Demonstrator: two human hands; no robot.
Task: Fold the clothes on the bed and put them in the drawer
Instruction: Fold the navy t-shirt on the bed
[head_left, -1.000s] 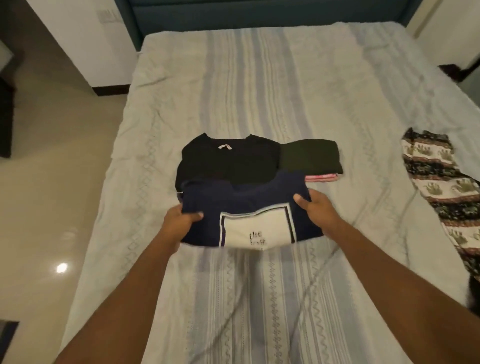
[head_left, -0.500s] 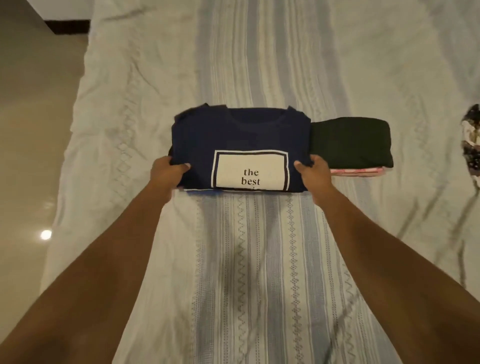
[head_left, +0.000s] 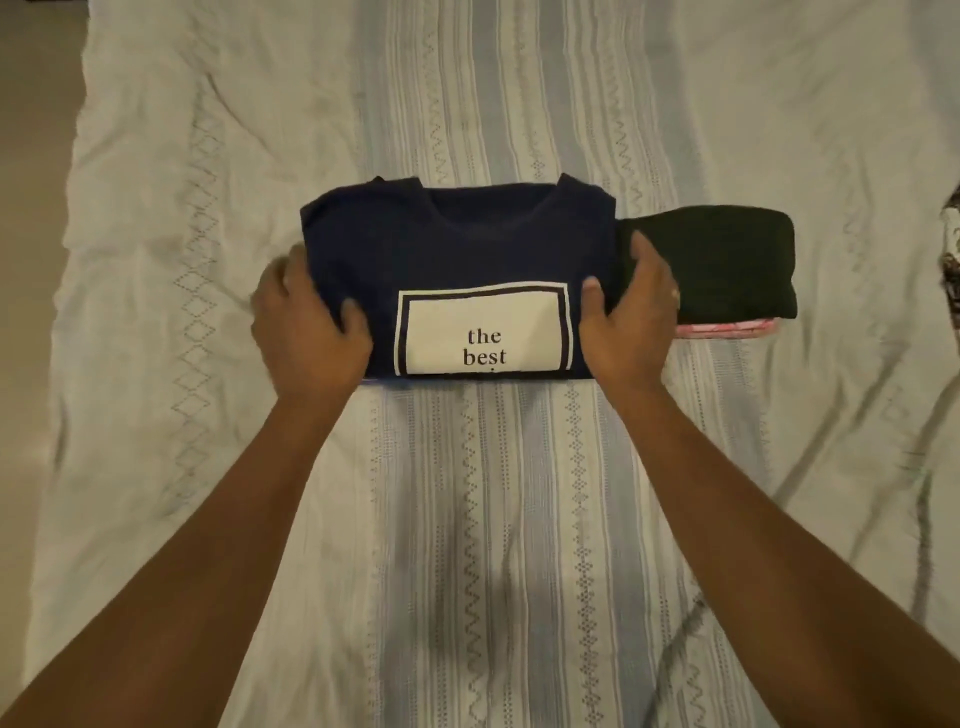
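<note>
Striped pale bedspread (head_left: 208, 467) fills the head view; a folded navy T-shirt (head_left: 467, 244) printed "the best" lies flat on it. Left hand (head_left: 306, 332) grips the shirt's left edge and right hand (head_left: 628, 322) its right edge, each with its thumb on top and fingers curled round the side. Against the shirt's right side lies a folded black garment (head_left: 727, 260) on top of a pink piece (head_left: 722, 345); well right of the shirt, a patterned garment (head_left: 953, 260) is cut by the frame edge.

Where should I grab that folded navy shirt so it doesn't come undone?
Probably the two side edges of the navy T-shirt, coming in from left and right together, thumbs on top, as the left hand and right hand grip it. It lies flat as a wide folded rectangle, so supporting both ends should keep folds together.
</note>
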